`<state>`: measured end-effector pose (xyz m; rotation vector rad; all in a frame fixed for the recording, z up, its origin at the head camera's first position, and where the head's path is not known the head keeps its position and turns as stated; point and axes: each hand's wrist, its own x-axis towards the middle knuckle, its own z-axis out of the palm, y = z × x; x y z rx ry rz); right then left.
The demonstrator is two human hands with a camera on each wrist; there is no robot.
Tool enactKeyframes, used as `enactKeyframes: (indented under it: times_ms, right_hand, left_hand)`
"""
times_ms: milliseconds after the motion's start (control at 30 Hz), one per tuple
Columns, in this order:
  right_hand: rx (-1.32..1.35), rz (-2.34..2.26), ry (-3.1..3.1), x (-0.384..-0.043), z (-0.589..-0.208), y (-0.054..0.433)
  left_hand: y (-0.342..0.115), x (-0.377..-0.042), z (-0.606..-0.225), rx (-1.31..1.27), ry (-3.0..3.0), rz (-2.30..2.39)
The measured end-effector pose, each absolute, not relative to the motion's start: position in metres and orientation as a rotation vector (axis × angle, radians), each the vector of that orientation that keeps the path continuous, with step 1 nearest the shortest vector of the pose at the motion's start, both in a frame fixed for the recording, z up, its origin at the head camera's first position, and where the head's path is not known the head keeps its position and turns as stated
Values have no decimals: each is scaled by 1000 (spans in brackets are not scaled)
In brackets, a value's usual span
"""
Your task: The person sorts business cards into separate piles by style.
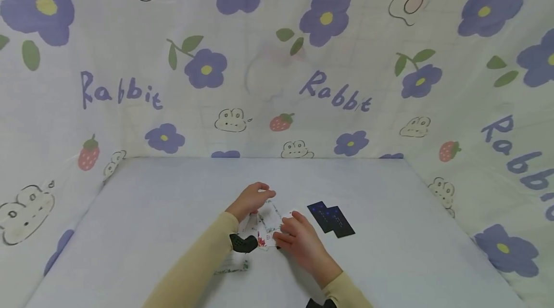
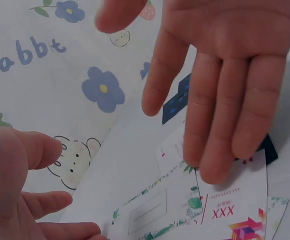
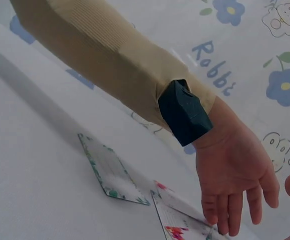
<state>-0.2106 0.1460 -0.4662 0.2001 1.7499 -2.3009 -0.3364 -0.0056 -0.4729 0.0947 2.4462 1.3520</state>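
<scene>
My left hand [image 1: 251, 200] reaches over the far left side of a cluster of overlapping cards, its fingers fairly straight. On the near right side of the cluster is my right hand [image 1: 306, 246], fingers extended with the tips at the cards. One card has a green leafy border [image 1: 271, 216]; another, white card [image 2: 234, 200] carries red lettering and a bright angular pattern. In the left wrist view the right fingertips overlap this white card. A separate leaf-bordered card [image 3: 116, 172] lies nearer me, partly behind the left forearm in the head view.
Two dark cards with blue marks [image 1: 331, 220] overlap each other to the right of my right hand. The white table [image 1: 151, 207] is backed by a hanging cloth [image 1: 268, 82] printed with flowers and rabbits, which also runs along both sides.
</scene>
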Motion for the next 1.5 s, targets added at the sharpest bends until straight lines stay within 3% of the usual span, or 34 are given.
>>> enactKeyframes:
  times_ms: [1000,1500]
  right_hand:
    - [388,-2414,1775,-223,-469,155]
    - [316,-2271,1887,-228,-462,148]
  left_hand:
    - [-7,-332,-467,22,2356,1621]
    - [-47,-298,-456,42,2289,1772]
